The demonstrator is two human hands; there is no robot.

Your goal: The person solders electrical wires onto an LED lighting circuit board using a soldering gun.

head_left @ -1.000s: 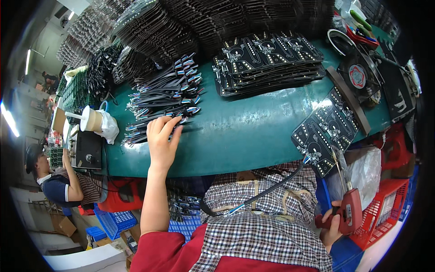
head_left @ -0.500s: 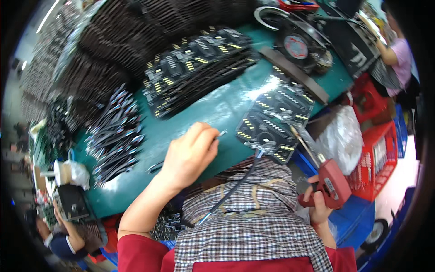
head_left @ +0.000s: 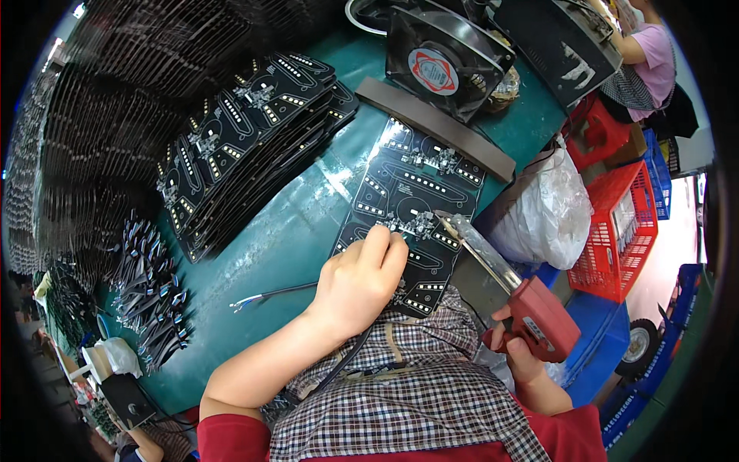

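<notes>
My left hand is closed in a pinch over the left side of a black circuit board panel with rows of small light squares. A black cable runs out of this hand to the left, ending in stripped wires; its other end is hidden by my fingers. A second black cable trails from under the hand over my checked apron. My right hand grips a red soldering gun, its long tip at the panel's middle row of components, close to my left fingertips.
Stacked black boards stand left of the panel, with more piled behind. A bundle of cut cables lies at left. Beyond the panel are a brown bar and a fan. A plastic bag and red crate are at right.
My left hand has moved from over the bare tabletop onto the panel, bringing the cable along. The soldering gun stays in my right hand, its tip near the same components. The view has shifted.
</notes>
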